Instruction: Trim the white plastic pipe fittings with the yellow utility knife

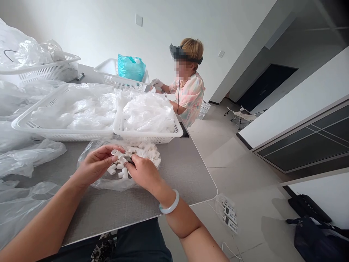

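Note:
My left hand (96, 162) pinches a white plastic pipe fitting (116, 153) between thumb and fingers. Against that fitting, or very close to it, is a small dark tool (128, 159) gripped in my right hand (144, 173); its exact kind is mostly hidden by the fingers. Under both hands a clear plastic bag (120, 185) lies spread on the table, with many loose white pipe fittings (123, 173) on it, some of them tee-shaped. A pale bracelet (170, 203) circles my right wrist.
Two white baskets (62, 135) (147, 137) of plastic bags stand just beyond the fittings. Another basket (109, 77) holds a turquoise bag (131, 68). A phone (184, 130) lies near the table's right edge. A co-worker (191, 89) with a gloved hand is at the far side. Power strips (230, 218) lie on the floor.

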The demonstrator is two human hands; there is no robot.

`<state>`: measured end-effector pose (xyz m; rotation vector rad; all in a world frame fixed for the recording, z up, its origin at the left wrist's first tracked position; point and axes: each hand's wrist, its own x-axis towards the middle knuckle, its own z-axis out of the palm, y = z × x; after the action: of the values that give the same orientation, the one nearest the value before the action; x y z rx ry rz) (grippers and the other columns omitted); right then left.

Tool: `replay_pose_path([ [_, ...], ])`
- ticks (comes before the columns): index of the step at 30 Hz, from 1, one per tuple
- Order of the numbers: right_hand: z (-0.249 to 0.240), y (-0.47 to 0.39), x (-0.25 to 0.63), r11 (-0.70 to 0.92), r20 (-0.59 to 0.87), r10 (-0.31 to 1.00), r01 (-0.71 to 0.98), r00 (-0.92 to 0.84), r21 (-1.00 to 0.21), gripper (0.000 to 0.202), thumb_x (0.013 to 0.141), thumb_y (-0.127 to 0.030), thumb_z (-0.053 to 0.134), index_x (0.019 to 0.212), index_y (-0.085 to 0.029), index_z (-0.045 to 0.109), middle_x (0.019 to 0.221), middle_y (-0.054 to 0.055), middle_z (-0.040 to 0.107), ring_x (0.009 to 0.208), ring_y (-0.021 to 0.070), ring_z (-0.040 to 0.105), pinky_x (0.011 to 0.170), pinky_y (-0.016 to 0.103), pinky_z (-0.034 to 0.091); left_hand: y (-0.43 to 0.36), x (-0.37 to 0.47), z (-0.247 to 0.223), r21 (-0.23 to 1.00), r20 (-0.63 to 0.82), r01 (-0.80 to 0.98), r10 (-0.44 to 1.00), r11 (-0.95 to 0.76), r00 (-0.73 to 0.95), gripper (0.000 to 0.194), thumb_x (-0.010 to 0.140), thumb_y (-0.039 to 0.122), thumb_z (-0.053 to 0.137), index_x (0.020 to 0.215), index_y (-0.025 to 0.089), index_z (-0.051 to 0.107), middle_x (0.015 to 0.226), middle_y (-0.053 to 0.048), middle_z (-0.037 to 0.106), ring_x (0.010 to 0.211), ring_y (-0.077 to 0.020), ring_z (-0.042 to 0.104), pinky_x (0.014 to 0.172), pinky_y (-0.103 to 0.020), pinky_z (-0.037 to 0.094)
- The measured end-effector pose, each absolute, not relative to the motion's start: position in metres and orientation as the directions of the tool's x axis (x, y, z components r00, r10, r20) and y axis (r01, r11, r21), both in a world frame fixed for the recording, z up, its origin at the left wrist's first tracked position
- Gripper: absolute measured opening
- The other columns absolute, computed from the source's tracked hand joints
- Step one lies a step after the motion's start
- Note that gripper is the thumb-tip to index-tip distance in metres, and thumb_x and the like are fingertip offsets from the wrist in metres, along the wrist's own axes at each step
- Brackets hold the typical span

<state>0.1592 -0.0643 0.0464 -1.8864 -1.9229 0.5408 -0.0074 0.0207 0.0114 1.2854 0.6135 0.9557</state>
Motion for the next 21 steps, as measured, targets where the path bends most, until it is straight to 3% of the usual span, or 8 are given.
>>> replay_pose_path([
  [4, 0.049, -0.064, 0.165, -0.076, -0.151, 0.986, 0.620, -0.069, -0.781, 0.034, 0.099, -0.033, 0.058, 0.071, -0.022, 0.042, 0.063, -0.004, 0.053, 0.053, 0.0105, 0.048, 0.049, 0.022, 0.032, 0.024, -0.010, 0.008, 0.970, 0.117, -0.242, 0.838, 0.018, 0.533, 0.027, 0.068, 0.040, 0.090, 0.090, 0.027, 0.081, 0.098, -0.006, 0.074, 0.087, -0.0236, 0.063, 0.068, -0.025, 0.056],
  [8, 0.046, -0.062, 0.167, -0.181, -0.246, 0.960, 0.371, -0.135, -0.911, 0.028, 0.097, -0.031, 0.059, 0.074, -0.021, 0.047, 0.065, -0.005, 0.057, 0.053, 0.0088, 0.052, 0.053, 0.021, 0.042, 0.024, -0.008, 0.006, 0.953, 0.092, -0.291, 0.831, 0.087, 0.548, 0.026, 0.070, 0.034, 0.091, 0.092, 0.025, 0.080, 0.100, -0.007, 0.074, 0.079, -0.0177, 0.063, 0.065, -0.022, 0.055],
  [14, 0.048, -0.060, 0.165, -0.291, -0.295, 0.921, 0.054, -0.255, -0.955, 0.024, 0.096, -0.023, 0.061, 0.076, -0.018, 0.050, 0.061, -0.006, 0.056, 0.045, 0.0056, 0.049, 0.049, 0.019, 0.044, 0.018, 0.000, 0.005, 0.905, 0.090, -0.386, 0.808, 0.177, 0.583, 0.029, 0.071, 0.030, 0.091, 0.094, 0.020, 0.078, 0.100, -0.006, 0.074, 0.068, -0.0133, 0.063, 0.061, -0.023, 0.056],
  [21, 0.048, -0.061, 0.168, -0.272, -0.276, 0.941, 0.051, -0.197, -0.961, 0.023, 0.097, -0.025, 0.062, 0.077, -0.018, 0.052, 0.062, -0.005, 0.058, 0.046, 0.0060, 0.051, 0.051, 0.019, 0.043, 0.021, -0.003, 0.005, 0.895, 0.104, -0.421, 0.847, 0.149, 0.521, 0.031, 0.068, 0.029, 0.094, 0.093, 0.020, 0.077, 0.100, -0.006, 0.077, 0.065, -0.0114, 0.066, 0.061, -0.020, 0.057],
])
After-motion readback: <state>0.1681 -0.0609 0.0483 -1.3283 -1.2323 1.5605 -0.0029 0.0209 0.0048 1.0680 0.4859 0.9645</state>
